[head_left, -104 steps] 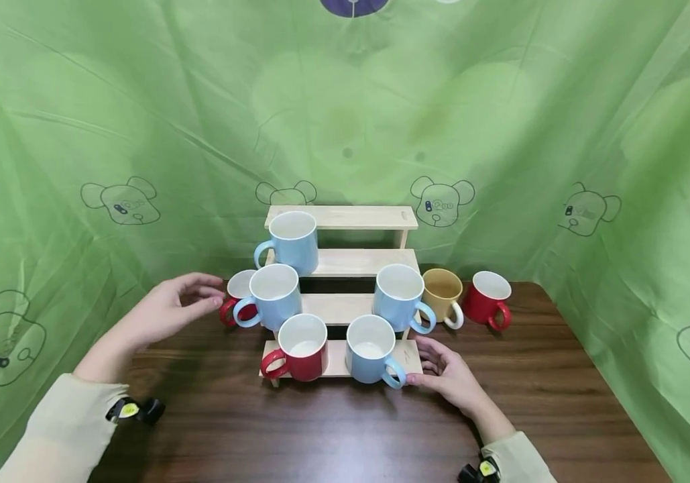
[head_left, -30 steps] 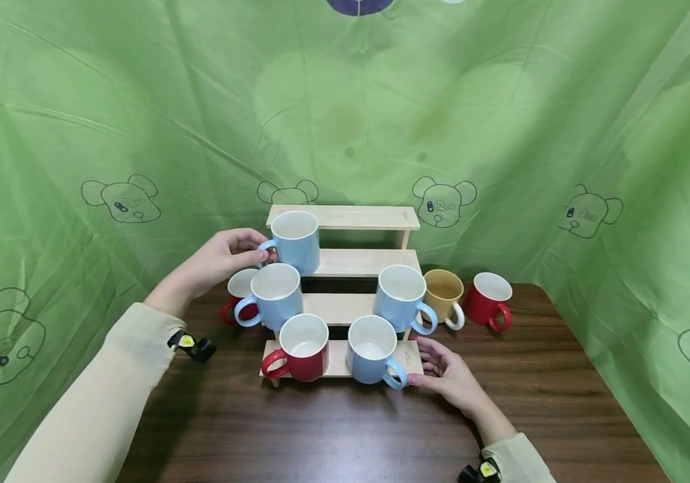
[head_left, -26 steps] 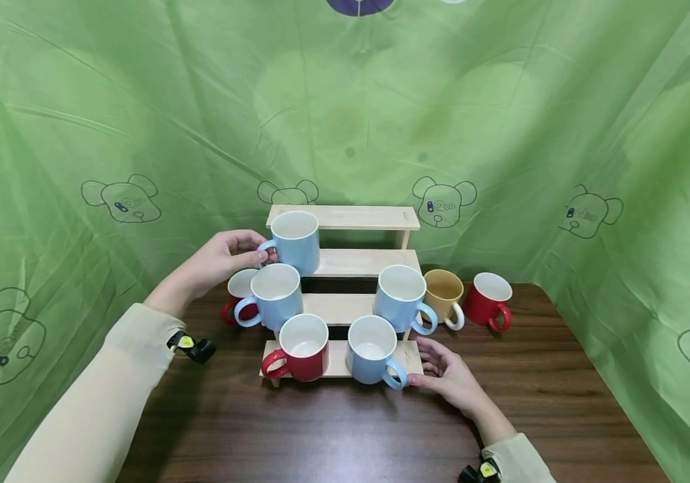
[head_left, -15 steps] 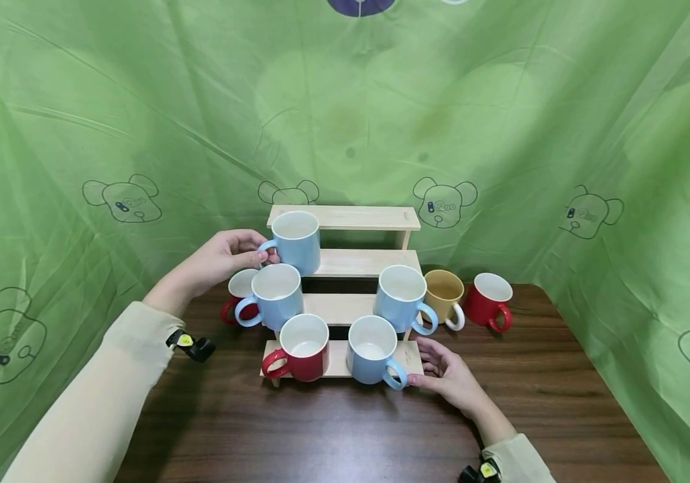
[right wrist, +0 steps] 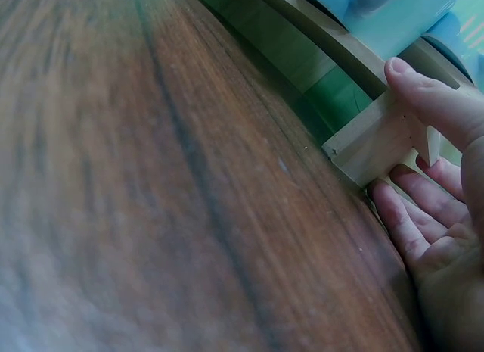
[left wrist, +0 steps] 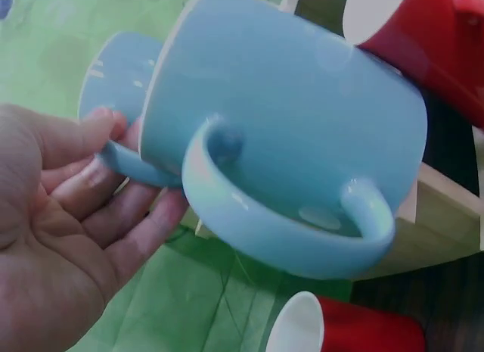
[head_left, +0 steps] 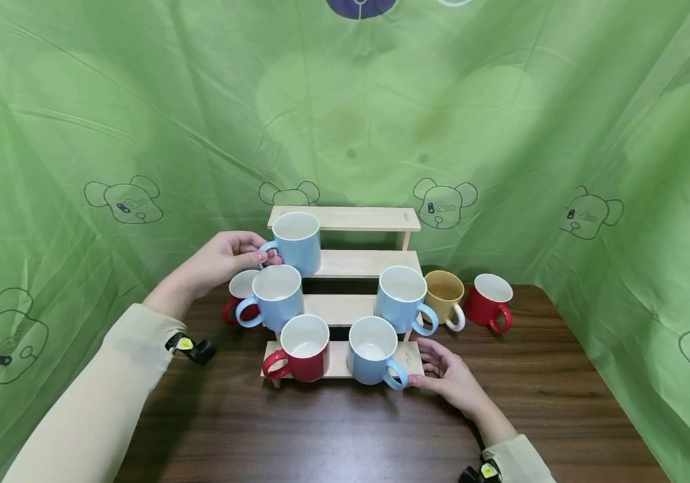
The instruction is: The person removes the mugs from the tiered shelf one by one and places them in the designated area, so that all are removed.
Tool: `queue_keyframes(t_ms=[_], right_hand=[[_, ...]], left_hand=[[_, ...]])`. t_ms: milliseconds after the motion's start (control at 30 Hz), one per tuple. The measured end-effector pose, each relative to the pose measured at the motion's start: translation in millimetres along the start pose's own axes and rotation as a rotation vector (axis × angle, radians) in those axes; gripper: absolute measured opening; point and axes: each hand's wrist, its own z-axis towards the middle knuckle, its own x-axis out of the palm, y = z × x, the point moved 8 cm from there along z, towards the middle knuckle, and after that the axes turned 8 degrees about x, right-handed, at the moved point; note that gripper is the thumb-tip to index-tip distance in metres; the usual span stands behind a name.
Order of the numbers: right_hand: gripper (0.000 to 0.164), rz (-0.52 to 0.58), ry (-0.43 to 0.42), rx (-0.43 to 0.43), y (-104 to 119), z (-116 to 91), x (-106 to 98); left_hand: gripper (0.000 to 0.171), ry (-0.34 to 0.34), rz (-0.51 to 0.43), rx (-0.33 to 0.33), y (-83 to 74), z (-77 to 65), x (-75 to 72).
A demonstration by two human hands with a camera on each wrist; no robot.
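Observation:
In the head view my left hand (head_left: pixel 214 261) pinches the handle of a light blue mug (head_left: pixel 304 253) on the left of the wooden step rack's third step up. Thumb and fingers around that handle also show in the left wrist view, where a nearer blue mug (left wrist: pixel 302 102) partly covers the held mug (left wrist: pixel 117 76). My right hand (head_left: pixel 450 379) grips the right end of the wooden rack (head_left: pixel 338 362), thumb at the lowest step's front edge. The right wrist view shows its fingers (right wrist: pixel 401 216) low beside the rack's end support (right wrist: pixel 374 140).
A red mug (head_left: pixel 311 359) and a blue mug (head_left: pixel 364 365) share the lowest step. Two blue mugs stand above them, left (head_left: pixel 281 308) and right (head_left: pixel 395 308). On the brown table are a red mug (head_left: pixel 242 288) at left, and yellow (head_left: pixel 441 295) and red (head_left: pixel 480 302) mugs at right.
My left hand has moved up and to the right from beside the left red mug to the upper blue mug's handle, then stayed almost still. The right hand and mugs stay in place.

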Motion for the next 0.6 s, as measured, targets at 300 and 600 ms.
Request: queue_keyframes(t_ms=[300, 600], right_hand=[[0.079, 0.014, 0.023, -0.013, 0.5, -0.5, 1.7], [0.078, 0.025, 0.035, -0.038, 2.5, -0.8, 2.1]], left_hand=[[0.02, -0.047, 0.064, 0.002, -0.7, -1.7, 0.0], [0.017, -0.085, 0.097, 0.023, -1.7, 0.0, -1.4]])
